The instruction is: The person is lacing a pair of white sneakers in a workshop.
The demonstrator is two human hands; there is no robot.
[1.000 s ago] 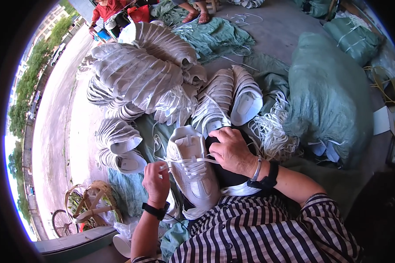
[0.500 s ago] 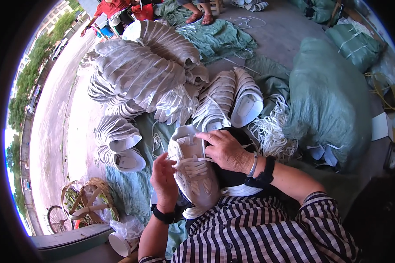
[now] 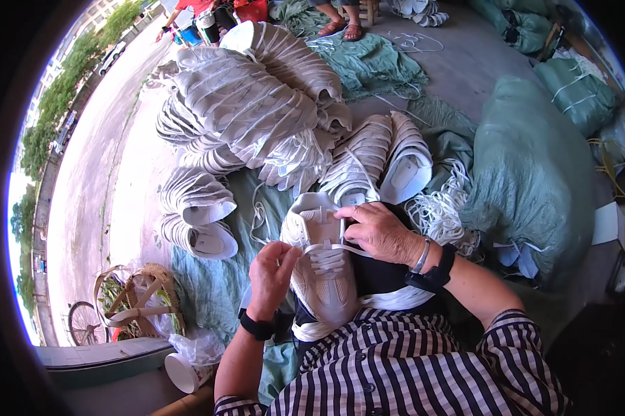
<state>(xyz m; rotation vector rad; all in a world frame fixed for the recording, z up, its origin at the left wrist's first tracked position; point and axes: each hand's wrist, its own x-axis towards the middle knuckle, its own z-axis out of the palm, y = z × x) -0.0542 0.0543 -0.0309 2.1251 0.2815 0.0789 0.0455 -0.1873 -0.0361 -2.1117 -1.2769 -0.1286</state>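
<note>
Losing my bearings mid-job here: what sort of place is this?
Probably a small, informal shoe workshop open to the outdoors: it has nested stacks of pale grey-white shoe uppers, a tangled heap of thin white laces and a partly laced off-white sneaker.

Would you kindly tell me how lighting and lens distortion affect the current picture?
Head view: sunlit pavement at left is nearly washed out; head view: the fisheye bows the roadside trees along a black rim; head view: lower right is in deep shadow; head view: shoe, left hand and right hand look fairly sharp.
</note>
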